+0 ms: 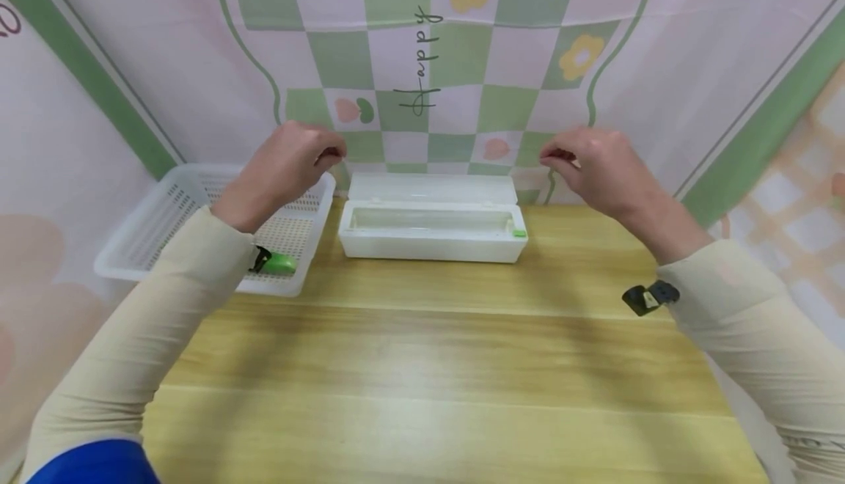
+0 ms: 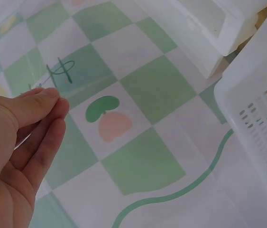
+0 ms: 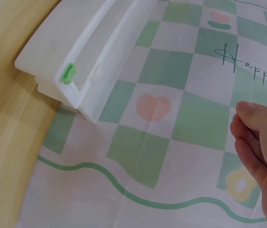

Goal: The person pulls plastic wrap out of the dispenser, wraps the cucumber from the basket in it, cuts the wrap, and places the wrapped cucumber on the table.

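Note:
In the head view, my left hand [image 1: 287, 165] and right hand [image 1: 597, 165] are raised above the two ends of a long white wrap dispenser box [image 1: 432, 249]. Thumb and fingertips are pinched together on each hand. Between them stretches a sheet of clear cling film [image 1: 429, 150], so see-through that only faint sheen and glints show. The box's lid [image 1: 432, 188] stands open at the back, and a small green slider [image 1: 519, 233] sits at its right front edge. Both wrist views show the pinching left hand [image 2: 26, 137] and right hand [image 3: 263, 147] from close by.
A white perforated plastic basket [image 1: 313, 249] stands left of the box, under my left forearm. In it lies a shiny green object [image 1: 279, 263], partly hidden by the wrist camera. Behind the wooden table [image 1: 409, 367] hangs a checked green and white cloth [image 1: 455, 51].

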`<state>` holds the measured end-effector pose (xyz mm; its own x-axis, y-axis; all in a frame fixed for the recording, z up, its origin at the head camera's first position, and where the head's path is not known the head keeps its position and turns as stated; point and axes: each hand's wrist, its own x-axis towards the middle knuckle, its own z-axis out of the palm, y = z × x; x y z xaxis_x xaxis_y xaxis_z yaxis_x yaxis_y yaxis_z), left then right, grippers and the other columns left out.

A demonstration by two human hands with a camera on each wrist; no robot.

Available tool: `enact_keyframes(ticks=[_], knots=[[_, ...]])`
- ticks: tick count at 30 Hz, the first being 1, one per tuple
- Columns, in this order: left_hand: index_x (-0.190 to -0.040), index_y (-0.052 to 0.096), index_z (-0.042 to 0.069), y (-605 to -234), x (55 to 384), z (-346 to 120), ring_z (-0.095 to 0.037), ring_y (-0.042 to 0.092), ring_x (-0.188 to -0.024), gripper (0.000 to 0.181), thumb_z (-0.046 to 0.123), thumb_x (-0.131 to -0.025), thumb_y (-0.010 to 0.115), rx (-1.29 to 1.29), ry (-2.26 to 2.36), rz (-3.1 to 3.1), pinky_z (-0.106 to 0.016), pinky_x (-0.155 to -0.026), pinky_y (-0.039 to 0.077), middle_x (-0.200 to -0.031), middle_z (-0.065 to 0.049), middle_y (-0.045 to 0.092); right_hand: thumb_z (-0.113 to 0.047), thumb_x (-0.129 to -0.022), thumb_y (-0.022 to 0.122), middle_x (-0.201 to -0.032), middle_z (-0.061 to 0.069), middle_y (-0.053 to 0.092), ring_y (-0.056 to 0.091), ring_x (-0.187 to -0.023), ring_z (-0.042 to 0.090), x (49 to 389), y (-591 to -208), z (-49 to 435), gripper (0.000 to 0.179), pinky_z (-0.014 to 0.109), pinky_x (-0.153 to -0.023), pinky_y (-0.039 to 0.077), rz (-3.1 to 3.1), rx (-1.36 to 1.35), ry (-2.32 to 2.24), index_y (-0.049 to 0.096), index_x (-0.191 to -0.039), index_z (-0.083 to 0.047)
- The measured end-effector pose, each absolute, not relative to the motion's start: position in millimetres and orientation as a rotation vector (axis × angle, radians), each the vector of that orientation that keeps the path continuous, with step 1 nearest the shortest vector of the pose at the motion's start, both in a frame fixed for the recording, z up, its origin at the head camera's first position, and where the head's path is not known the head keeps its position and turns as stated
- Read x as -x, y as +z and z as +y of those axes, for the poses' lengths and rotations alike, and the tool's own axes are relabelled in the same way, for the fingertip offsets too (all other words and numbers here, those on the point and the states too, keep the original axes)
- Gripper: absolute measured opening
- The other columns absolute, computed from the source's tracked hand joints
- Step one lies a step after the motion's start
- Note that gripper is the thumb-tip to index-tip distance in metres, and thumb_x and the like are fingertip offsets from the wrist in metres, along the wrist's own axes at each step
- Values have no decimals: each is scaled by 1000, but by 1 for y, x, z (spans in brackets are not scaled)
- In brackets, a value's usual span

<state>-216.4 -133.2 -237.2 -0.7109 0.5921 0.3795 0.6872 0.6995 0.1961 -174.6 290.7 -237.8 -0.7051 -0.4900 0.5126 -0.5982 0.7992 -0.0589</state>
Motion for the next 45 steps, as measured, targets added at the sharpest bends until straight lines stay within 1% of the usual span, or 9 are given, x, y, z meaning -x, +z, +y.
enact_keyframes(ticks=[4, 6, 9, 11, 13, 24, 33, 41, 45], knots=[[-101, 78, -2, -232, 215, -133, -30, 76, -93, 12, -5, -99, 67, 979, -488, -2579, -44, -86, 63, -101, -17, 79, 8, -90, 77, -91, 22, 78, 75, -79, 38, 175, -234, 291, 7, 53, -69, 63, -2394, -821, 304, 78, -96, 4], [-101, 79, -3, -229, 214, -133, -30, 76, -93, 12, -6, -99, 67, 968, -494, -2557, -44, -86, 63, -101, -18, 80, 8, -90, 77, -91, 22, 78, 75, -79, 37, 175, -231, 292, 8, 47, -68, 62, -2363, -826, 300, 78, -97, 4], [-102, 79, -4, -225, 213, -133, -32, 77, -94, 13, -6, -98, 68, 967, -508, -2519, -44, -87, 64, -102, -18, 80, 8, -91, 76, -92, 21, 79, 75, -79, 35, 174, -227, 292, 8, 18, -73, 56, -2348, -824, 315, 78, -97, 4], [-103, 79, -4, -223, 212, -134, -32, 78, -95, 13, -6, -98, 68, 962, -520, -2501, -45, -87, 64, -103, -19, 80, 8, -91, 76, -92, 20, 79, 75, -79, 34, 173, -224, 291, 8, 1, -77, 44, -2338, -818, 317, 78, -98, 4], [-103, 79, -5, -222, 210, -134, -33, 78, -95, 13, -7, -98, 68, 953, -533, -2485, -45, -88, 64, -104, -20, 80, 8, -92, 76, -93, 21, 79, 75, -80, 34, 172, -223, 291, 7, -7, -81, 32, -2321, -812, 336, 78, -98, 5], [-103, 78, -6, -214, 203, -134, -33, 77, -97, 13, -8, -98, 67, 913, -572, -2418, -45, -89, 64, -105, -21, 80, 1, -94, 76, -97, 20, 80, 74, -85, 35, 163, -220, 289, 8, 6, -84, 38, -2215, -788, 360, 79, -101, 4], [-102, 78, -5, -204, 194, -136, -32, 77, -96, 12, -6, -99, 66, 918, -587, -2342, -44, -89, 64, -104, -19, 80, -5, -99, 72, -94, 22, 79, 74, -83, 36, 158, -212, 290, 12, -5, -92, 31, -2139, -784, 284, 78, -99, 6], [-99, 77, -5, -199, 178, -142, -28, 76, -90, 10, -6, -98, 68, 981, -605, -2302, -40, -85, 63, -100, -18, 80, 3, -90, 79, -87, 21, 77, 71, -76, 38, 144, -211, 288, 2, -5, -93, 33, -2045, -807, 396, 78, -92, 4], [-98, 78, -4, -196, 167, -146, -27, 76, -88, 8, -7, -96, 71, 1027, -588, -2315, -39, -82, 64, -98, -17, 80, 6, -86, 81, -84, 21, 77, 70, -75, 39, 132, -212, 290, 4, -5, -93, 33, -2018, -817, 418, 78, -88, 3]])
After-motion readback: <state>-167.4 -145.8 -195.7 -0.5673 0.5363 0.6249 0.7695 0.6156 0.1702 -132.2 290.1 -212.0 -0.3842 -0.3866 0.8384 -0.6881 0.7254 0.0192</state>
